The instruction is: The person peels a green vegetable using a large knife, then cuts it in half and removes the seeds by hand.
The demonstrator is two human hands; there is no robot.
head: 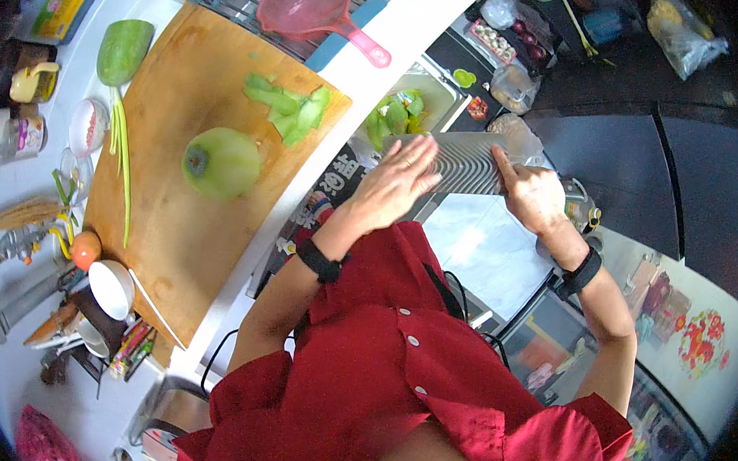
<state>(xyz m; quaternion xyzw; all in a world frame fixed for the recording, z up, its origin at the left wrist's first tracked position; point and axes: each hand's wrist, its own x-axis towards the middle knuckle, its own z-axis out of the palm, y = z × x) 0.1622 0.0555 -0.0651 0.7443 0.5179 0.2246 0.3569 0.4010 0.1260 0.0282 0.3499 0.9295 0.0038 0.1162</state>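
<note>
My right hand (pixel 534 196) grips a broad knife (pixel 468 161), likely a cleaver, its handle hidden in the fist and the index finger along the blade. The blade has a rippled look and lies crosswise in front of my body. My left hand (pixel 397 178) is at the blade's far end, fingers extended over its flat side, slightly blurred; whether they press on it I cannot tell. To the left, a pale green peeled gourd (pixel 223 163) lies on the wooden cutting board (pixel 213 257), with green peel strips (pixel 292 109) near the board's right edge.
Past the blade, a bin (pixel 446 95) holds green peels. A pink strainer or ladle (pixel 313 5) rests on the dish rack. Along the board's left side are a cut green gourd (pixel 125 51), scallions (pixel 123 166), an orange-red round item (pixel 86 250) and a white bowl (pixel 111 290).
</note>
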